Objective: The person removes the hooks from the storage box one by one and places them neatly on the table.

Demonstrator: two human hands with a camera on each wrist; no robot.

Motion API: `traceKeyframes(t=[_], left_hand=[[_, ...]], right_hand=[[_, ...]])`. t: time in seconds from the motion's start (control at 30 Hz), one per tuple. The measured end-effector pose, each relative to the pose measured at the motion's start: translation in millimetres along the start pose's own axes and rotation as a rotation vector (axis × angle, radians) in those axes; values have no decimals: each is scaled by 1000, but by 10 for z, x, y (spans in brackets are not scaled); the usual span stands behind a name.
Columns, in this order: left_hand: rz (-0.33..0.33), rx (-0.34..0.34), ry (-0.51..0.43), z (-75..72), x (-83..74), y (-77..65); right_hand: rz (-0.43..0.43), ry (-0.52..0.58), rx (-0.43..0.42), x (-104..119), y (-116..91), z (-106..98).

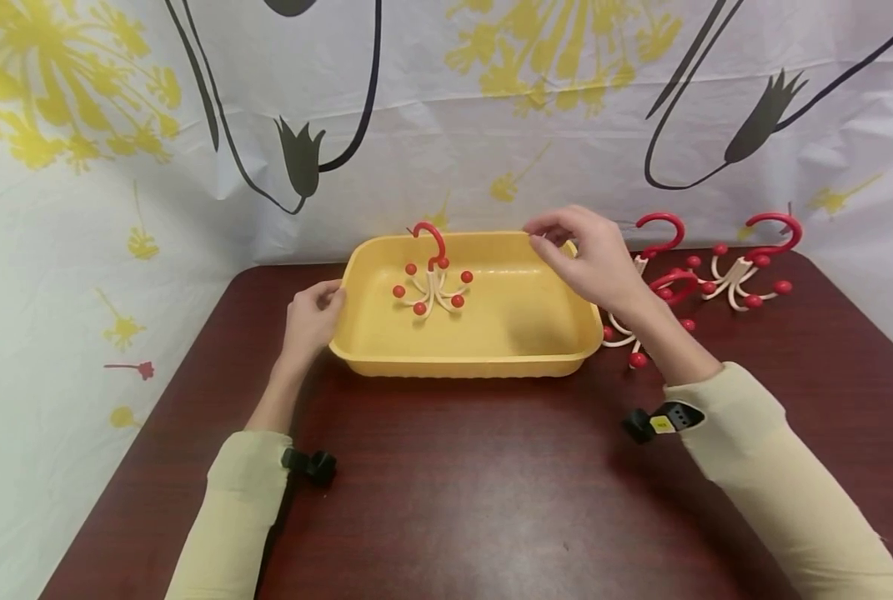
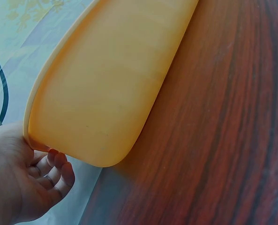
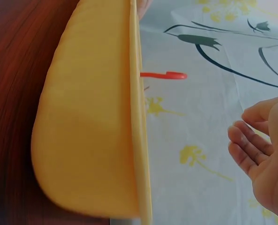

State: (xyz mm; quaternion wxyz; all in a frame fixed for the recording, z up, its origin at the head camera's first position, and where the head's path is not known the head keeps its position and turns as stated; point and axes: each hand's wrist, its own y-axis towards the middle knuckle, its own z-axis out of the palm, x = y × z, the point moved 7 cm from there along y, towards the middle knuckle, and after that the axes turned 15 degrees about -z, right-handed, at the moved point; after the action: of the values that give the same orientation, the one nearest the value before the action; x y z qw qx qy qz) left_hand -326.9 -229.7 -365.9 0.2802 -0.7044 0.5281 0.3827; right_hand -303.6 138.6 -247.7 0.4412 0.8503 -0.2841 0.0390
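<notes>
A yellow plastic basin [image 1: 506, 304] stands on the dark table. Inside its left half sits a hook hanger [image 1: 433, 285] with a red hook and several cream arms tipped with red balls. My left hand [image 1: 311, 323] holds the basin's left end by the rim; in the left wrist view, its fingertips [image 2: 66, 171] curl below the edge. Over the basin's right end hovers my right hand [image 1: 592, 258], fingers loosely bent and holding nothing. The right wrist view shows that hand [image 3: 265, 154] apart from the rim, while a red hook [image 3: 169, 75] sticks up past the basin.
Right of the basin, more hangers of this kind lie close together: one at the far right [image 1: 739, 275], one behind [image 1: 662, 225] and one in front [image 1: 637, 360], partly hidden by my right forearm. A flower-patterned sheet [image 1: 408, 150] hangs behind the table [image 1: 476, 483].
</notes>
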Motion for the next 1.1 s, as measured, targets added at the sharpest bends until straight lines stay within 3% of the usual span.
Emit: traceKeyframes(t=[0.33,0.73,1.1], left_hand=[[-6,6,6,1,21,-1],[-1,9,5,4,9,4],[-2,15,11,13,16,8]], right_hand=[[-6,62,35,81,162,360],[121,134,94,84,262,770],[238,148,80,-48,372,1052]])
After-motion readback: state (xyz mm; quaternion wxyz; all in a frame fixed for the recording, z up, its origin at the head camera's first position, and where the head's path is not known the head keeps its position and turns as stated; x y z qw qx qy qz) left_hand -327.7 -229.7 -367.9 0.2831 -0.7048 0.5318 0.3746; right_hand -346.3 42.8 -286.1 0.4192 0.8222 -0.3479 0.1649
